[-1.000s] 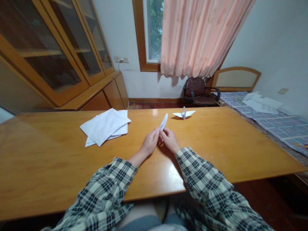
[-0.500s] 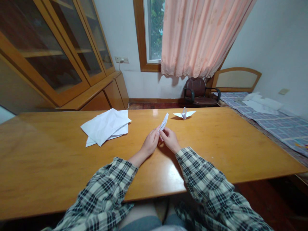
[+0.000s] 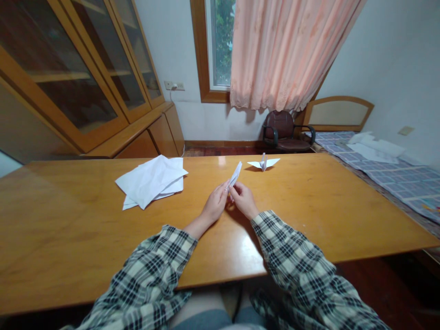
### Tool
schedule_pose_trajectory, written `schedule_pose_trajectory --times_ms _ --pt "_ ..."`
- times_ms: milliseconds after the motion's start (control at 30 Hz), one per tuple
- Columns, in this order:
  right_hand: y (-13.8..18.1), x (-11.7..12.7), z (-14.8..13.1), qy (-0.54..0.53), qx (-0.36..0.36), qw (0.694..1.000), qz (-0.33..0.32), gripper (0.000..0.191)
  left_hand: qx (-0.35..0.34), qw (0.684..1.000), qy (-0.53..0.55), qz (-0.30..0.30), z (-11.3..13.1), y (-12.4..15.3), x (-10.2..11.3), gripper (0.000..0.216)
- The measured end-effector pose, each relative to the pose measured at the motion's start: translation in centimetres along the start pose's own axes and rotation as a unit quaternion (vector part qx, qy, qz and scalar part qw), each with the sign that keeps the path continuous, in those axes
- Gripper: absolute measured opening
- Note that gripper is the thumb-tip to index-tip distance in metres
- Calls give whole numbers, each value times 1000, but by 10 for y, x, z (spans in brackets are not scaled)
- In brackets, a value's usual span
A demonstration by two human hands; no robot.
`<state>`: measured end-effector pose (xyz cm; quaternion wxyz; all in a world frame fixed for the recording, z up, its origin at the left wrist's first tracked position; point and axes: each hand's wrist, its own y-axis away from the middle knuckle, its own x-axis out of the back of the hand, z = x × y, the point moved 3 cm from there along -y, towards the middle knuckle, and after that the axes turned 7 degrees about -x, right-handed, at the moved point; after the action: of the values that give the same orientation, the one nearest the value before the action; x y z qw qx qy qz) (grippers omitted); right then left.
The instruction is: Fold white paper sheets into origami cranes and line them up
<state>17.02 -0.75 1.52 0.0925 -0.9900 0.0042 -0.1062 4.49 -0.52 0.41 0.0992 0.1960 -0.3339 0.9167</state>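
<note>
Above the middle of the table, a narrow piece of folded white paper [image 3: 235, 173] points up and away from me. My left hand [image 3: 216, 200] grips its lower end from the left, fingers closed. From the right, my right hand [image 3: 243, 199] pinches the same lower end, and the fingertips of both hands meet there. My fingers hide the bottom of the paper. Just beyond and to the right, a finished paper crane [image 3: 263, 163] stands on the table with its wings spread.
A loose stack of white paper sheets [image 3: 151, 181] lies left of my hands on the wooden table [image 3: 85, 238]. Behind the table are a glass-doored cabinet [image 3: 137, 123] at left and a brown armchair [image 3: 282, 130]. A bed [image 3: 385, 169] stands at right.
The tip of the folded paper has shifted very slightly to the right. Both hands keep their grip in nearly the same place.
</note>
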Motion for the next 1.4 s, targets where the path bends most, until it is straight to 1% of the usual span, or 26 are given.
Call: schedule_pose_trajectory --times_ms 367,567,867,1067,1133,1267,1333,1400 --pt "0 -1 -2 34 10 999 4 23 4 1000 -1 4 2 0 2 43" --pt "0 -1 0 30 0 1000 0 23 5 1000 -10 22 1 -1 3 39" --pt "1 -2 0 -20 -19 1000 -14 33 8 999 -32 37 -4 0 4 35" --pt "-3 -2 6 -16 -7 1000 -9 32 51 997 24 49 -1 0 5 37" --pt "-4 -2 8 -18 -6 1000 -11 33 61 996 33 61 0 0 7 38" --pt "-6 -2 8 -11 5 1000 -6 33 94 992 17 86 -2 2 10 39" --pt "-6 -2 7 -1 11 1000 2 32 113 989 0 95 -3 3 11 34" --pt "-5 -2 6 6 13 1000 9 31 115 987 -23 106 -3 3 12 26"
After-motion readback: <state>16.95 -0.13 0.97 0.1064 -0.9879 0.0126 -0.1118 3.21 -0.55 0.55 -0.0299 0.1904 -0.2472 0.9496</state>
